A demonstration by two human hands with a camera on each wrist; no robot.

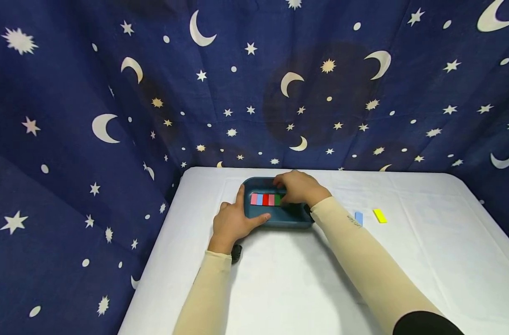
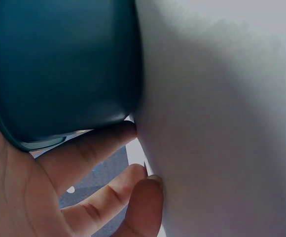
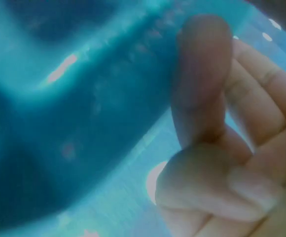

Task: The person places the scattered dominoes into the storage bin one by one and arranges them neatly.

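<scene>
A: Left hand (image 1: 231,222)?
B: Spread wide, touching the tray (image 1: 279,217) at its left end.
A: And the right hand (image 1: 299,187)?
B: Inside the tray, at the right end of the row of blocks (image 1: 265,199), beside the green block (image 1: 277,200). Pinching or merely touching? Impossible to say.
A: Likely trouble?
B: Perhaps a crooked row, from a fingertip nudging the green block. Or a sliding tray, from slack left-hand support. Possibly also a knock to the blue block (image 1: 358,218) on the table (image 1: 430,232), from the right sleeve (image 1: 359,251) just beside.
</scene>
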